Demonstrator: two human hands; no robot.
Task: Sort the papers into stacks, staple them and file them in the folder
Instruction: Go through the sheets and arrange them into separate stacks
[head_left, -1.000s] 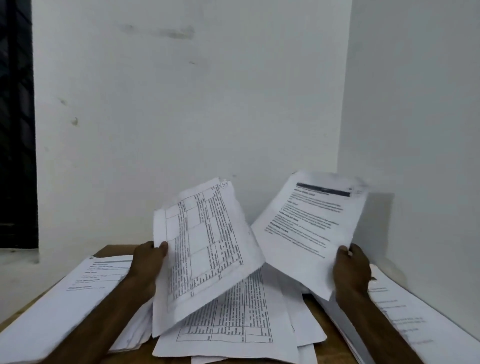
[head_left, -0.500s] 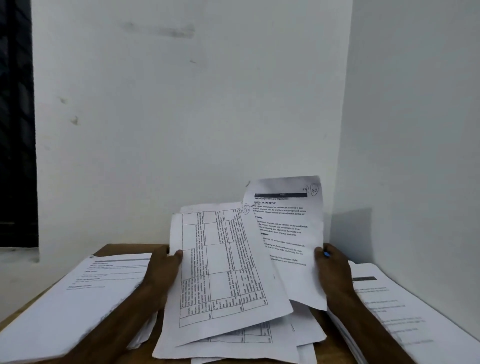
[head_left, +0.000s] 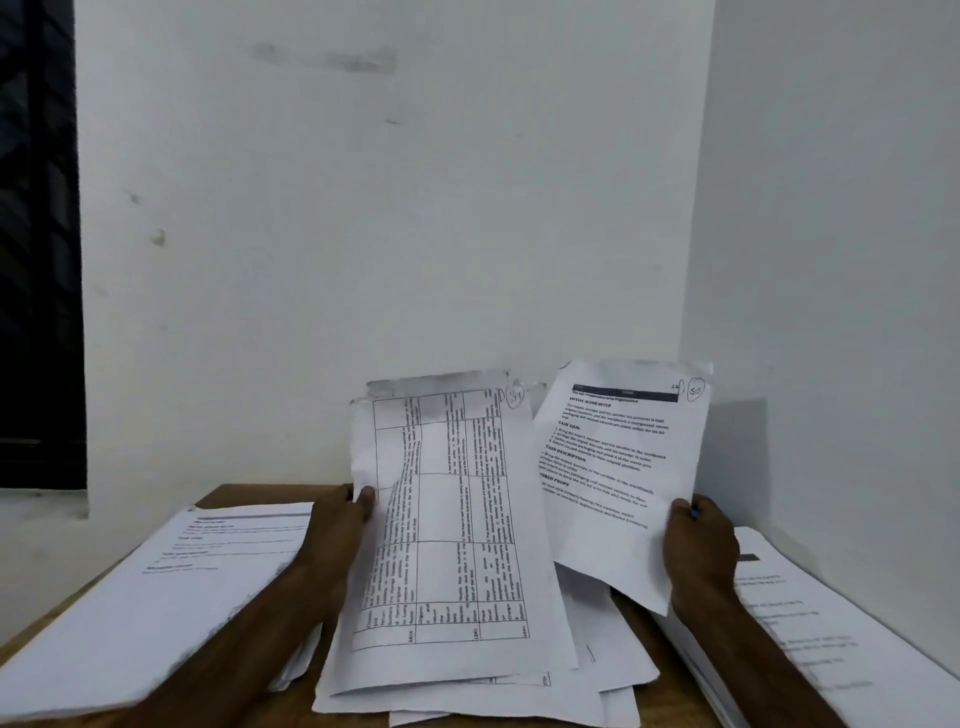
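My left hand (head_left: 340, 525) grips the left edge of a few sheets printed with a table (head_left: 447, 530), raised and tilted over the middle of the desk. A text page (head_left: 618, 467) with a dark header bar and a circled number is held upright by my right hand (head_left: 698, 545), which pinches its lower right edge. The two held papers overlap slightly at their inner edges. Below them lies a loose pile of table-printed papers (head_left: 613, 654). No stapler or folder is in view.
A thick stack of text pages (head_left: 156, 587) lies on the left of the wooden desk (head_left: 670, 696), and another stack (head_left: 810, 623) lies on the right against the side wall. White walls close the corner just behind the desk. A dark window is at far left.
Both held papers have swung more upright. The text page has tilted right, away from the table sheets, and my right hand has shifted right with it.
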